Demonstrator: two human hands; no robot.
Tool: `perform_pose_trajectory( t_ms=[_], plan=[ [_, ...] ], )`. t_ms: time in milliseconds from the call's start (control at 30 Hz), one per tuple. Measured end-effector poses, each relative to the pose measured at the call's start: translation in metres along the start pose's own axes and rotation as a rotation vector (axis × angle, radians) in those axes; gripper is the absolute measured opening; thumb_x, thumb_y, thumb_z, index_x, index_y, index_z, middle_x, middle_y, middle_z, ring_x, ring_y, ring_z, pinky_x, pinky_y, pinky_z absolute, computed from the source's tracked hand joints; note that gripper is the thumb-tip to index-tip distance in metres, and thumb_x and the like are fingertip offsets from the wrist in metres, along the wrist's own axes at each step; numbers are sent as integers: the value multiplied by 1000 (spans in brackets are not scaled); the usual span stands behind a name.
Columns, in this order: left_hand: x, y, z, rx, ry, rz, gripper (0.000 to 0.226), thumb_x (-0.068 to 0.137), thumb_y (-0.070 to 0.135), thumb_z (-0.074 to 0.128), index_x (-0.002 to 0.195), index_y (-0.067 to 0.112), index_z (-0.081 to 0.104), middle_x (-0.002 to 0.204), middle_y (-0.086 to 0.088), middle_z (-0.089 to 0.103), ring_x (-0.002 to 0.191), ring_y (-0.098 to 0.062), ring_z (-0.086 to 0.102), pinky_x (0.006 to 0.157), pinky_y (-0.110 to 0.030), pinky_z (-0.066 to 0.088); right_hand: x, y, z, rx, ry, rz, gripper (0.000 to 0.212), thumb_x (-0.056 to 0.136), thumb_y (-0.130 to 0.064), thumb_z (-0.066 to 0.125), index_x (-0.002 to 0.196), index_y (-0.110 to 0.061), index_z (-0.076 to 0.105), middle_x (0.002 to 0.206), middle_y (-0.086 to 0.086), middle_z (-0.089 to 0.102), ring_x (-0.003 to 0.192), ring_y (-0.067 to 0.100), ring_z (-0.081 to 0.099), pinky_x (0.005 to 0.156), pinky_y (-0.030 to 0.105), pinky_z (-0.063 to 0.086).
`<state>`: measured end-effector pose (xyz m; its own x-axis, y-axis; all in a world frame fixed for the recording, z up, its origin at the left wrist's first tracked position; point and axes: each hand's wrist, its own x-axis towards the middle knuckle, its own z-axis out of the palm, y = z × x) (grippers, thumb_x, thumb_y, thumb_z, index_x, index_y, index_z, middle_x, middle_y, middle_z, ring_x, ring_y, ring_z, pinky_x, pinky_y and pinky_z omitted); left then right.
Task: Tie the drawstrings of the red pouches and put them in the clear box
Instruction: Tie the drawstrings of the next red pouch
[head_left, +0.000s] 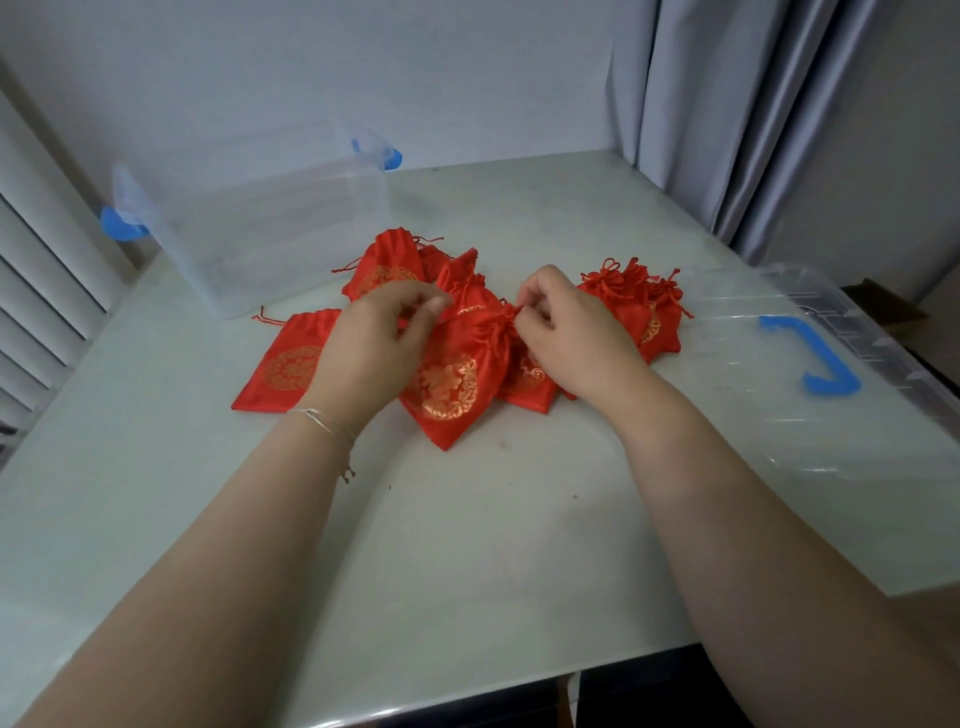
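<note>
The pouches (447, 358) lie heaped mid-table (467, 545). The storage box (260, 223) stands far left behind them; its lid (841, 374) lies flat on the right, overhanging the table's edge.

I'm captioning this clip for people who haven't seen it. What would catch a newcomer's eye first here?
First, the heap of red pouches with gold emblems at the middle of the pale table, where the left hand and right hand pinch the drawstrings of the front pouch. Next, the clear box standing behind on the left, and its clear lid with a blue handle lying on the right.
</note>
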<state>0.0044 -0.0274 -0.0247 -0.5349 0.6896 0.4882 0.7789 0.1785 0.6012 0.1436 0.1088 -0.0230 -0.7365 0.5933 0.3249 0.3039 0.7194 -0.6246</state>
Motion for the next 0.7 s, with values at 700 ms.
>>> perform_pose_trajectory(
  t_ms=[700],
  plan=[
    [9, -46, -30, -5, 276, -401, 40, 89, 14, 55, 127, 25, 48, 97, 1, 57, 87, -16, 55, 77, -24, 36, -1, -3, 7, 192, 179, -6, 22, 91, -20, 54, 113, -22, 53, 85, -13, 56, 71, 7, 55, 70, 28, 49]
  ],
)
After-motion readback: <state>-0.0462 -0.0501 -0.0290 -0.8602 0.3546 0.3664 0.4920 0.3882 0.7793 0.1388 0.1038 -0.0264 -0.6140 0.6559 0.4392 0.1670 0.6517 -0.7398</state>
